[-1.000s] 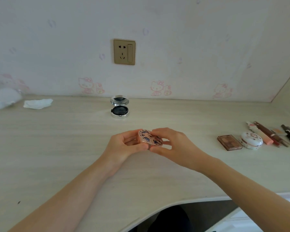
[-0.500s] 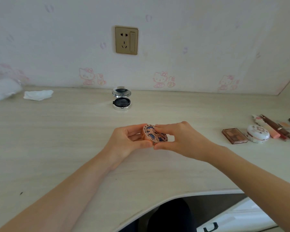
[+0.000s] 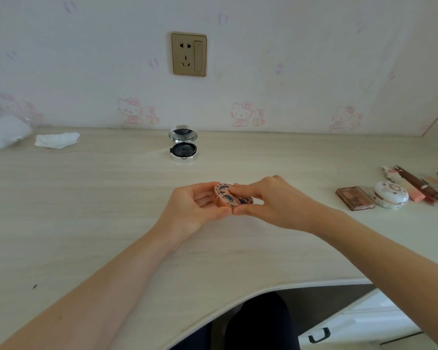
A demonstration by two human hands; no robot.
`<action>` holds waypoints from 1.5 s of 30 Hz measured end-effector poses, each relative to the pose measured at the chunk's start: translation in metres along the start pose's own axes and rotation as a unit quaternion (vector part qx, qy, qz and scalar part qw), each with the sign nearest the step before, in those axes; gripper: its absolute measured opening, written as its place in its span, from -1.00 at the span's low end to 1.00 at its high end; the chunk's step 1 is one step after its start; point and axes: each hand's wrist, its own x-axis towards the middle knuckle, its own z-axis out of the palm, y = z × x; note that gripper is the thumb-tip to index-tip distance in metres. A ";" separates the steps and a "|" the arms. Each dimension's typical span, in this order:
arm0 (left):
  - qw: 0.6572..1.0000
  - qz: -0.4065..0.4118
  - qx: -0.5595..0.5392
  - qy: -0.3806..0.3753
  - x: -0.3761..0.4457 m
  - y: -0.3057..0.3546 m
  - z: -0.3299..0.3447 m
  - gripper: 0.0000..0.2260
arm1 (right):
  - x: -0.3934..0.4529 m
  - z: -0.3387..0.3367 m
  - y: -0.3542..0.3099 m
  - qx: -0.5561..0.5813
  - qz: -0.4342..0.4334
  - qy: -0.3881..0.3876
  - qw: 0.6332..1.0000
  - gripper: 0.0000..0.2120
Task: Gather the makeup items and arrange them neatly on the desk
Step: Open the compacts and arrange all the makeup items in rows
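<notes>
Both hands hold a round pink compact (image 3: 229, 198) with dark blue flower patterns, tilted, just above the middle of the desk (image 3: 86, 210). My left hand (image 3: 192, 210) cups its left side with thumb under it. My right hand (image 3: 271, 200) pinches its right side, fingers on the lid. An open silver compact (image 3: 183, 145) with a dark inside stands at the back near the wall. At the right lie a brown eyeshadow palette (image 3: 355, 198), a white round floral case (image 3: 390, 194), and several lipsticks and pencils (image 3: 415, 185).
A crumpled white tissue (image 3: 57, 140) and a clear plastic-wrapped roll (image 3: 3, 133) lie at the back left. A wall socket (image 3: 189, 54) sits above the desk. The desk's front edge curves inward above my lap; a drawer handle (image 3: 319, 334) shows below right.
The pink compact has stayed between both hands while my right fingers shifted over its lid. The view tilted slightly; the items on the desk have not moved.
</notes>
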 end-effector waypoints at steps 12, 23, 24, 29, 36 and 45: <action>0.998 -0.020 0.067 0.008 0.003 -0.004 0.000 -0.07 | 0.004 -0.020 0.010 0.091 -0.001 0.010 0.996 -0.72; 0.935 0.045 0.346 0.068 -0.005 -0.007 0.004 -0.19 | 0.017 -0.011 0.015 0.106 -0.008 0.014 0.994 -0.75; 0.933 0.044 0.349 0.074 -0.005 -0.008 0.004 -0.16 | 0.019 -0.011 0.015 0.103 -0.008 0.013 0.995 -0.75; 0.932 0.040 0.347 0.094 -0.003 -0.013 0.001 -0.20 | 0.027 -0.009 0.014 0.100 0.006 0.019 0.995 -0.76; 0.929 0.037 0.352 0.105 -0.004 -0.014 0.000 -0.34 | 0.036 -0.008 0.013 0.073 0.008 0.013 0.997 -0.75; 0.929 0.037 0.356 0.095 -0.005 -0.015 -0.001 -0.45 | 0.051 -0.014 0.015 0.077 0.031 0.008 0.996 -0.76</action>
